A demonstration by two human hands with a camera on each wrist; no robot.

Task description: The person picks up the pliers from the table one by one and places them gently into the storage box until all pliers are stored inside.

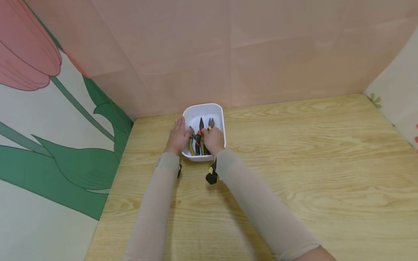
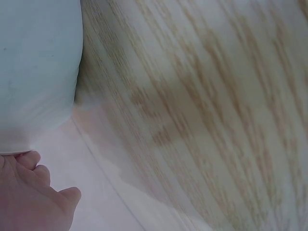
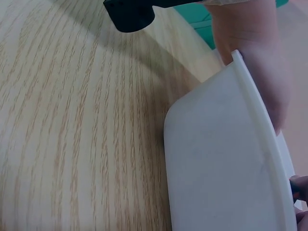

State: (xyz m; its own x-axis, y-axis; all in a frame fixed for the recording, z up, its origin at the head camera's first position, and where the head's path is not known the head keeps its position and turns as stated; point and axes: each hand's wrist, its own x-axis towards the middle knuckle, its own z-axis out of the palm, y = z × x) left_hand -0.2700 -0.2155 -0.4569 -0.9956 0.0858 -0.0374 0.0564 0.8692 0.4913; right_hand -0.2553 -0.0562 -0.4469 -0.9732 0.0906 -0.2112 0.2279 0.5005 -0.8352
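A white plastic bin (image 1: pixel 204 158) stands near the table's back edge, with several hand tools inside. My left hand (image 1: pixel 177 139) holds its left wall, fingers along the outside and thumb over the rim. Inside the bin, my right hand (image 1: pixel 213 140) pinches pointed pliers (image 1: pixel 201 124) with red-and-black handles; their lower part is partly hidden. Pliers with yellowish-green handles (image 1: pixel 191 146) lie to the left. Another pair of pliers (image 1: pixel 211 122) with some yellow shows its jaws beyond my right hand. In the right wrist view, fingers (image 3: pixel 302 185) with something dark and red appear past the bin wall.
The wood-grain table (image 1: pixel 310 163) extends right and toward me. A pinkish cloth-like backdrop (image 1: pixel 228 54) rises directly behind the bin. Leaf-painted panelling (image 1: pixel 72 163) borders the left side. A black wrist camera (image 1: pixel 211 177) hangs below my right wrist.
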